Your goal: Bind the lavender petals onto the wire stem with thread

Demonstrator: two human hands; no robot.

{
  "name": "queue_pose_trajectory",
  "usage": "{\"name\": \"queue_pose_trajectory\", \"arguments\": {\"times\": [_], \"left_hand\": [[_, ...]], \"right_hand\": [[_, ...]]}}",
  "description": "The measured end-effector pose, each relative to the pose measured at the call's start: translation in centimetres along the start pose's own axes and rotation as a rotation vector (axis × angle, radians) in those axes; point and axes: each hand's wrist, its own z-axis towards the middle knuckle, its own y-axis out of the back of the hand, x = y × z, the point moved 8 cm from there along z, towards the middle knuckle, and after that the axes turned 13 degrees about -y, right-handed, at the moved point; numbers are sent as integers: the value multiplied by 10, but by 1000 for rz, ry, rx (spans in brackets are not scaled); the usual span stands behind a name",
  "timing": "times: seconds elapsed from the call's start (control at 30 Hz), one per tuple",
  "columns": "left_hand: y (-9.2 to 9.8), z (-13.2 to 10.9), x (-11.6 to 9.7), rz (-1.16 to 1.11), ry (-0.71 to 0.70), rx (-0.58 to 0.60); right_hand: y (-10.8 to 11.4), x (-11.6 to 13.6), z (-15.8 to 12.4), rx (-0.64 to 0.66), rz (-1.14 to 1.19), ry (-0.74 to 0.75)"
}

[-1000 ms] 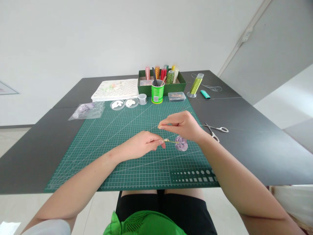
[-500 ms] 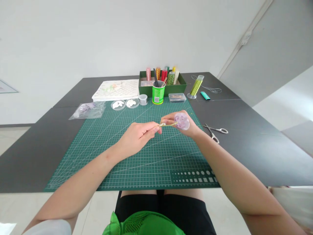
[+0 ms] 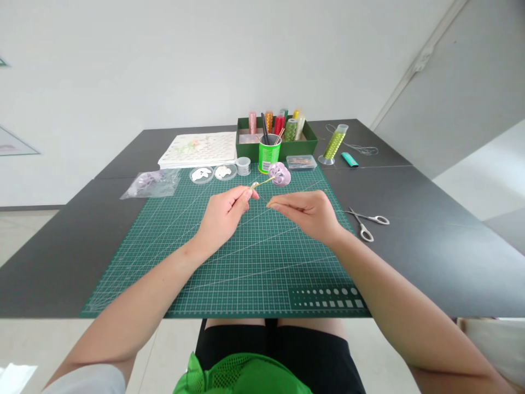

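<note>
our left hand (image 3: 223, 212) pinched a round lilac flower (image 3: 279, 174) by its thin yellow-green stem (image 3: 264, 181); our right hand (image 3: 310, 213) pinched closed, contents unclear.

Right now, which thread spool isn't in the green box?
The yellow-green spool on the dark table, to the right of the green box. The other spools all stand inside the box.
</note>
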Motion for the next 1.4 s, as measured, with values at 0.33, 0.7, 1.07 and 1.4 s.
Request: {"name": "queue_pose_trajectory", "arguments": {"times": [0.33,0.7,1.07,1.4], "left_hand": [[-19,-1,7,12,57,213],[-51,-17,-2,-93,91,621],[-58,-26,-16,-174,79,742],[-58,-26,-17,-200,104,731]], "right_hand": [[9,11,-3,-43,-122,89],[5,5,2,55,-207,108],[0,-5,5,140,-53,7],[-1,-1,4,98,-71,31]]}}
